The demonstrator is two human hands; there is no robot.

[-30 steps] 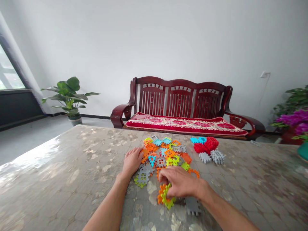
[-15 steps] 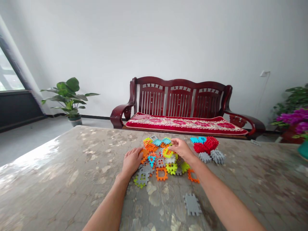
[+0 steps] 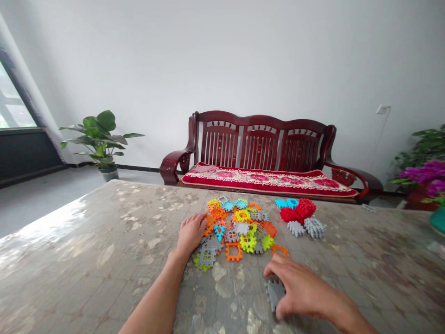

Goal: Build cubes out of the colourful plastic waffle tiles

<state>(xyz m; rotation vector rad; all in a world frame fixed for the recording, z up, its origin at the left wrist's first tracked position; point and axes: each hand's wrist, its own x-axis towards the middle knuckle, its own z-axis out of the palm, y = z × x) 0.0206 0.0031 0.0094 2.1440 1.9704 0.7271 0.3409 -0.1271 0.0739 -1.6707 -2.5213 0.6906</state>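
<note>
My left hand [image 3: 192, 230] lies on the table at the left edge of a loose pile of toothed plastic building tiles, fingers extended. Its fingertips touch an orange tile [image 3: 209, 224]. Near the front, my right hand [image 3: 299, 285] curves around a grey square tile [image 3: 274, 293], fingers at its far edge and thumb at its near edge; the hand hides the tile's right side. The pile between and beyond my hands has a blue triangular tile [image 3: 219, 232], an orange frame tile [image 3: 233, 252], a yellow-green tile [image 3: 248, 242] and several others in grey, orange and blue.
Sorted tiles sit right of the pile: red tiles [image 3: 306, 208], grey tiles [image 3: 314, 227] and blue tiles [image 3: 287, 202]. A patterned cloth covers the table [image 3: 114, 260]. Beyond it stands a wooden bench [image 3: 260, 139]; a potted plant [image 3: 104, 139] is at left, purple flowers [image 3: 422, 174] at right.
My right hand has left the far side of the pile and come back toward me, onto the grey square tile. My left hand stays in place.
</note>
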